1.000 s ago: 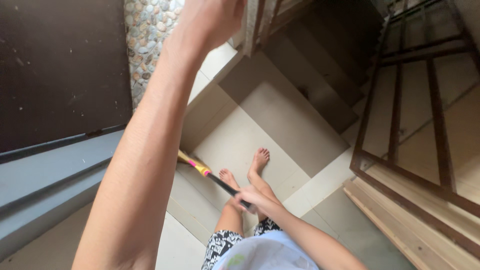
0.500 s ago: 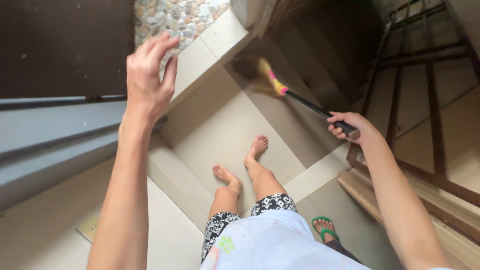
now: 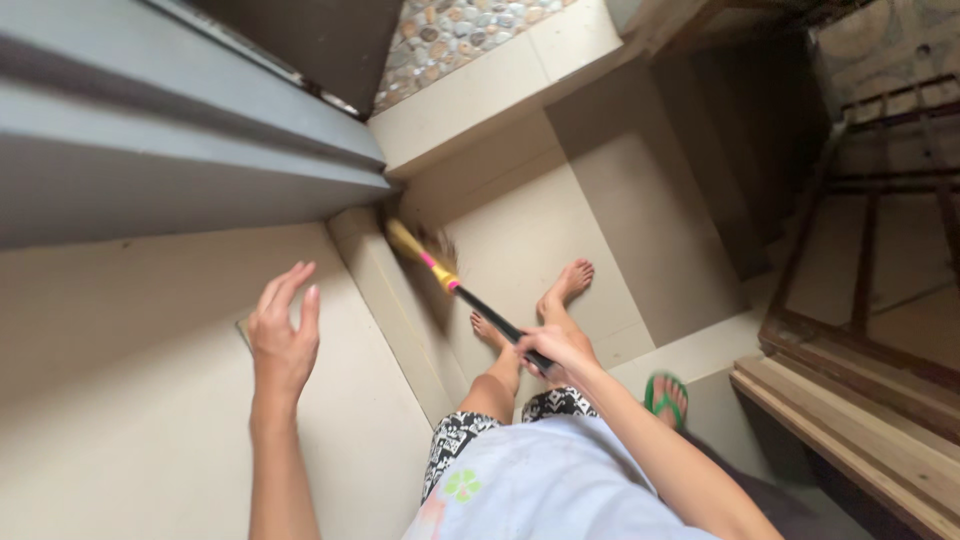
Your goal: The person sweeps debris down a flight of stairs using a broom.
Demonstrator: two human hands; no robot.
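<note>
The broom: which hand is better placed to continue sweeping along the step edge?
Right. The right hand grips the black handle of the broom, whose bristles touch the floor beside the pale step. The left hand is open, empty, near the wall.

Green sandal (image 3: pixel 666 397), pebble floor (image 3: pixel 460 35)

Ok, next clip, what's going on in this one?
A barefoot person stands on a tiled landing and looks down at their own feet. The right hand grips the black handle of a broom, whose straw head points into the corner by the low ledge. The left hand is open, fingers spread, raised near the pale wall and holding nothing. A green flip-flop lies on the floor behind the person, beside a wooden frame.
</note>
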